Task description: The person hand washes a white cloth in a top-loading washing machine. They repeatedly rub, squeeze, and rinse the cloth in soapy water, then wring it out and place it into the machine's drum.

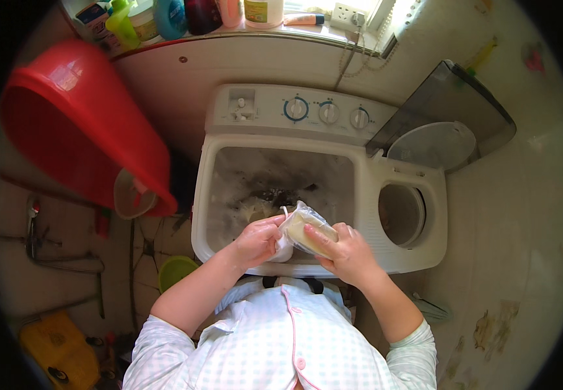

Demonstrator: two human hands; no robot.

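Note:
Over the front of the wash tub (281, 178) of a twin-tub washing machine, both my hands are together. My right hand (347, 251) grips a pale yellow bar (306, 231), perhaps soap, in a clear plastic wrapper. Fingers of my left hand (259, 241) are closed on a white item (283, 251), perhaps cloth, close against the wrapped bar; its full shape is hidden. Below them the tub holds greyish contents with dark patches, too unclear to name. To the right, the round spin tub (402, 214) stands uncovered.
A large red plastic basin (91, 112) leans at the left, with a translucent container (134, 194) by its rim. Bottles line the windowsill (203, 36). The machine's dark lid (449, 102) is raised. A green basin (176, 273) and a yellow object (59, 346) lie low on the left.

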